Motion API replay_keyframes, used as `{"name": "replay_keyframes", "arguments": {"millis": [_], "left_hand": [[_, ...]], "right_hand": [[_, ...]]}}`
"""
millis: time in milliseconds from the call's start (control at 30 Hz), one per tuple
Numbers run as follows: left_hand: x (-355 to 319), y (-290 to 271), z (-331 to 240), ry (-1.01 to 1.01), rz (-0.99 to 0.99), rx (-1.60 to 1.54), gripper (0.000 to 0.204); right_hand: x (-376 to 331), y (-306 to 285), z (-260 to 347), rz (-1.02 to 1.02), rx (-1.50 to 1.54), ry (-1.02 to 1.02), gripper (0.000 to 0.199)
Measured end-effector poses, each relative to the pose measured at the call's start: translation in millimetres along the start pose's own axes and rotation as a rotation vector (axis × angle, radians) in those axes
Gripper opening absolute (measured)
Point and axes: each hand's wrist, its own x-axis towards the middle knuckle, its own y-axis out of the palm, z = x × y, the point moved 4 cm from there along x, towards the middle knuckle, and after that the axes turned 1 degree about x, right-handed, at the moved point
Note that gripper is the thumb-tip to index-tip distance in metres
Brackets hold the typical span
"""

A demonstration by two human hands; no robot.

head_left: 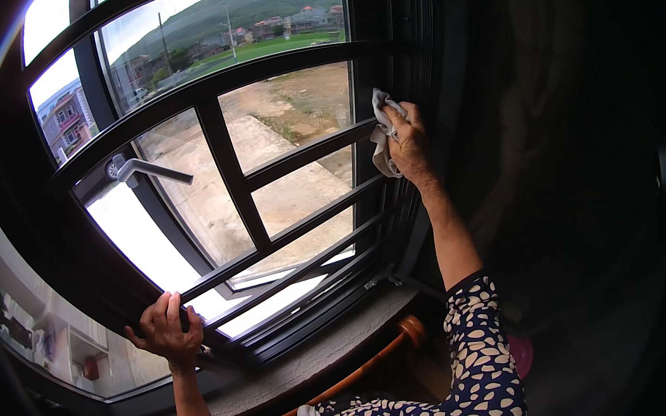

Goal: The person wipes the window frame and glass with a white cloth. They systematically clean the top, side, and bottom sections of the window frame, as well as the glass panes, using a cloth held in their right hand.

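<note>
A pale grey cloth [385, 148] is bunched in my right hand [409, 141], whose fingers are closed around it. That hand presses the cloth against the right end of a dark horizontal bar of the window grille [301, 166]. At lower left, my left hand [170, 330] rests on the dark frame where a lower bar meets it, fingers stretched upward and apart, with nothing held. Behind the grille a window sash stands swung outward, with a grey handle [157, 171] on it.
Below the grille runs a rough grey sill [324, 335]. A curved brown wooden rail [384, 354], probably furniture, lies close in front of me. Dark wall or curtain fills the right side. A pink object [521, 354] shows beside my right sleeve.
</note>
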Motion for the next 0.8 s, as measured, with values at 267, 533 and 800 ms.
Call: {"name": "replay_keyframes", "arguments": {"millis": [267, 533, 800], "left_hand": [[3.1, -0.5, -4.5, -0.006, 0.003, -0.016, 0.023], [0.5, -0.4, 0.2, 0.005, -0.020, -0.020, 0.024], [-1.4, 0.2, -0.8, -0.004, -0.012, -0.030, 0.023]], "right_hand": [[-2.5, 4.7, 31.0, 0.033, -0.045, -0.026, 0.046], [-11.0, 28.0, 132.5, 0.126, 0.069, -0.102, 0.047], [-2.3, 41.3, 171.5, 0.240, 0.319, -0.260, 0.045]]}}
